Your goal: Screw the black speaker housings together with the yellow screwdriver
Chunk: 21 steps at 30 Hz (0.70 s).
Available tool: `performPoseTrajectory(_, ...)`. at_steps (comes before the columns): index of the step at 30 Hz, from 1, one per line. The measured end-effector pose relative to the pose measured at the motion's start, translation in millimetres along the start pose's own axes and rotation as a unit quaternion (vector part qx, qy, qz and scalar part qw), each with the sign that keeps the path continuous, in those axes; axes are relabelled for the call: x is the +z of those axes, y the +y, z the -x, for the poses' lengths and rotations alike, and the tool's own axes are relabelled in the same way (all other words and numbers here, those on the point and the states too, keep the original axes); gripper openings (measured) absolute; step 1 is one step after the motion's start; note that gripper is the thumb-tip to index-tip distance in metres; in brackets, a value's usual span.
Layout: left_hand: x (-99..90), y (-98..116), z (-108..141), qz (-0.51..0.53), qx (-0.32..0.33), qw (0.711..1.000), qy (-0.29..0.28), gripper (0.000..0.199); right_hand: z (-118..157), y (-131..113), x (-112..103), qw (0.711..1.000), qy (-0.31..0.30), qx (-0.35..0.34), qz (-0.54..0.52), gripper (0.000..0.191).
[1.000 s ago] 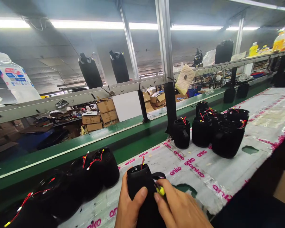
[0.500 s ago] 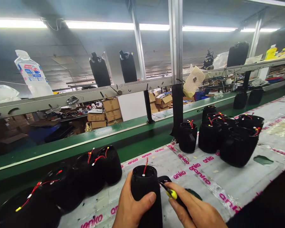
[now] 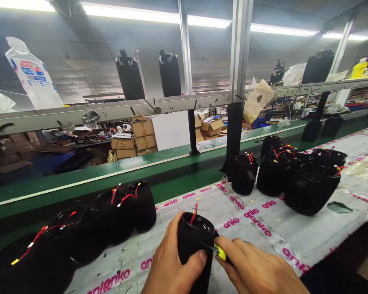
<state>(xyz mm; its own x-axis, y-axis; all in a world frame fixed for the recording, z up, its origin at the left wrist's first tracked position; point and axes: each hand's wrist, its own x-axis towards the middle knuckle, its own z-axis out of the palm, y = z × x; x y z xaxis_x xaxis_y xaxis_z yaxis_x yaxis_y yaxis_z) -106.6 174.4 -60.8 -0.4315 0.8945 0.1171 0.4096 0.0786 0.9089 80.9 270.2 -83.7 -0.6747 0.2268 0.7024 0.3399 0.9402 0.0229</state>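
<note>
My left hand (image 3: pixel 178 261) is wrapped round a black, cloth-covered speaker housing (image 3: pixel 191 241), its thumb across the front. The housing stands open at the top, with a red wire and small plug (image 3: pixel 194 214) sticking up from inside. My right hand (image 3: pixel 251 261) grips a slim yellow-and-black knife-like tool (image 3: pixel 220 252). The tool's thin tip lies against the housing's right side, below the rim. Part of a black strap or handle behind the right fingers is mostly hidden.
Several similar housings with red wires stand at left (image 3: pixel 141 208) and right (image 3: pixel 311 190) on the pink-printed sheeting (image 3: pixel 248 228). Beyond runs a green conveyor belt (image 3: pixel 178 179). Above it, a metal shelf rail (image 3: pixel 110 112) carries a bottle (image 3: pixel 33 77) and more housings (image 3: pixel 170 75).
The held housing has shifted right and turned a little, tilting. The tool's tip has moved from beside the rim to lower on the housing's side. The camera view has shifted slightly.
</note>
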Motion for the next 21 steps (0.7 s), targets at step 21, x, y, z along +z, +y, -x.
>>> performPoseTrajectory(21, 7.2, 16, -6, 0.016, 0.017, 0.999, -0.038, 0.056, 3, 14, -20, 0.991, -0.121, -0.027, 0.057, 0.043)
